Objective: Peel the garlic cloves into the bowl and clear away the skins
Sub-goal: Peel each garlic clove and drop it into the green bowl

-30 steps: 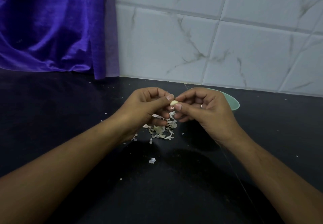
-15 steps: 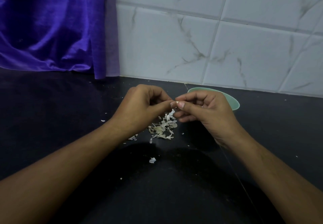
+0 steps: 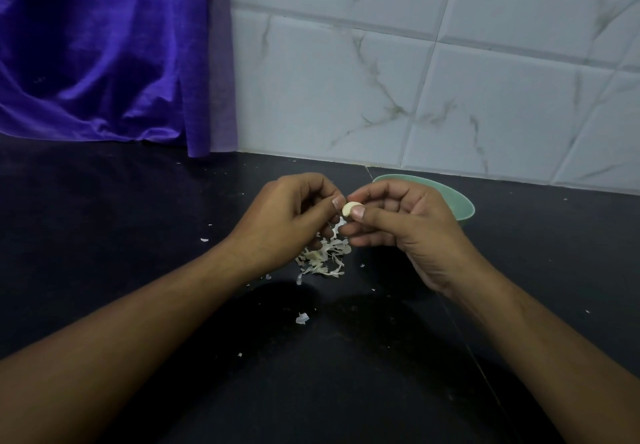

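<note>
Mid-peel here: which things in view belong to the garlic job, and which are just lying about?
Job: garlic clove, pinched by left hand and right hand; green bowl; pile of skins; stray skin flake.
Lying about: purple cloth; tiled wall; black counter.

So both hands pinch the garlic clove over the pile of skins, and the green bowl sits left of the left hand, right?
Not quite. In the head view the green bowl sits behind the right hand, not left of the left hand. The rest holds: both hands pinch the garlic clove over the pile of skins.
</note>
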